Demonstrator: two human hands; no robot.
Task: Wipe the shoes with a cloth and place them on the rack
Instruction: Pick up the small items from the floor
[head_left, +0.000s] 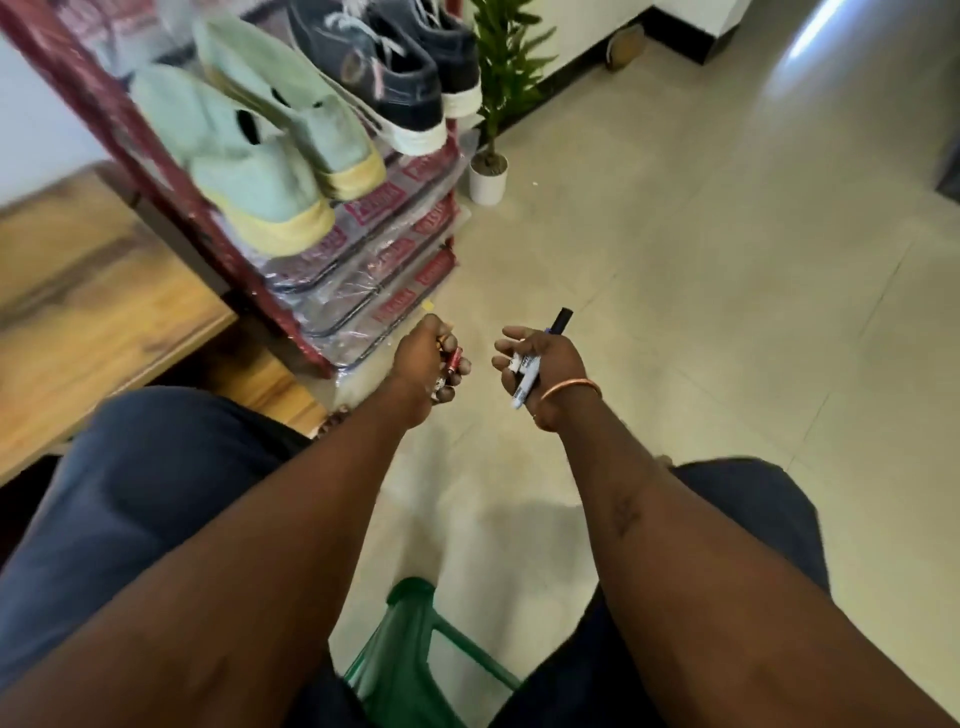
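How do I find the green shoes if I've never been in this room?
Look at the red shoe rack on the left. Two pairs sit on it; the green shoes are the nearer pair, pale mint with yellow soles, unlike the dark navy sneakers beside them.

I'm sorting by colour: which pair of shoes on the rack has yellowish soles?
The mint-green pair, nearest the camera; the dark blue pair beside it has whitish soles.

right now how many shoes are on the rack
4, on one shelf of the rack: a mint-green shoe nearest, its mate beside it, two dark sneakers beyond. More may be cropped out.
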